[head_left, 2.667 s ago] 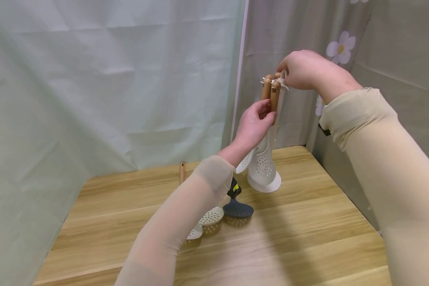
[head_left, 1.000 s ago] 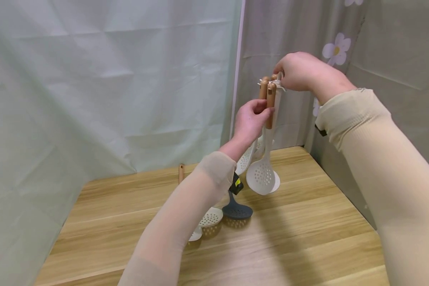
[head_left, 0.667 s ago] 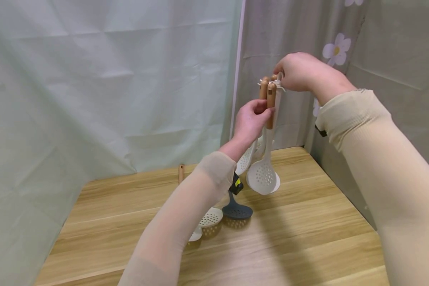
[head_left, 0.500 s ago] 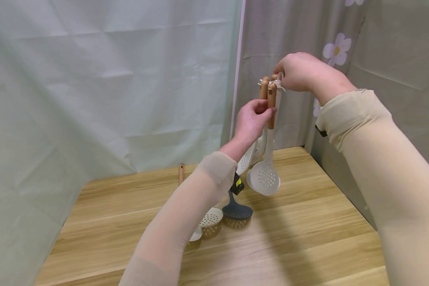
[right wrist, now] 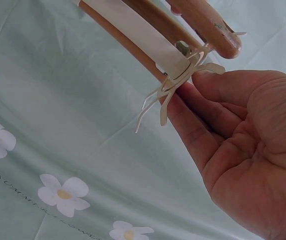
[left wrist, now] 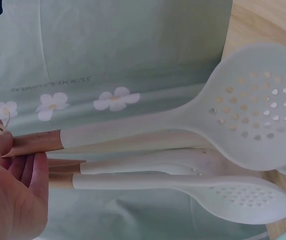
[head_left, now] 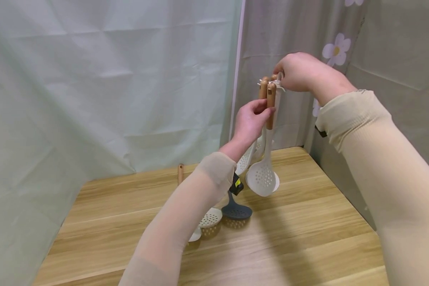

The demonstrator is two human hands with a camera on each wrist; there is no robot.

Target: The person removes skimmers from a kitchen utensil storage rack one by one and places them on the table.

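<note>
A bundle of white slotted spoons [head_left: 262, 176] with wooden handles [head_left: 270, 104] hangs upright above the table's far right corner. My left hand [head_left: 257, 113] grips the handles partway down; in the left wrist view its fingers [left wrist: 30, 172] curl round the wooden handles [left wrist: 35, 142], and a round skimmer head [left wrist: 253, 105] and a narrower slotted spoon [left wrist: 243, 196] stick out to the right. My right hand [head_left: 282, 77] sits at the handle tops. In the right wrist view its thumb and fingertips [right wrist: 185, 97] pinch a white plastic tie [right wrist: 180, 82] looped round the handle ends [right wrist: 210, 27].
On the wooden table [head_left: 307, 238] lie a dark grey skimmer [head_left: 237, 211], a white slotted spoon [head_left: 211, 217], another white spoon head [head_left: 194, 235] and a wooden handle [head_left: 180, 172], partly behind my left forearm. A pale green curtain [head_left: 111, 79] and a flowered curtain [head_left: 339, 47] close the back and right.
Both hands have stayed almost still at the handles. The hanging skimmer heads have swung and turned a little beneath my left hand.
</note>
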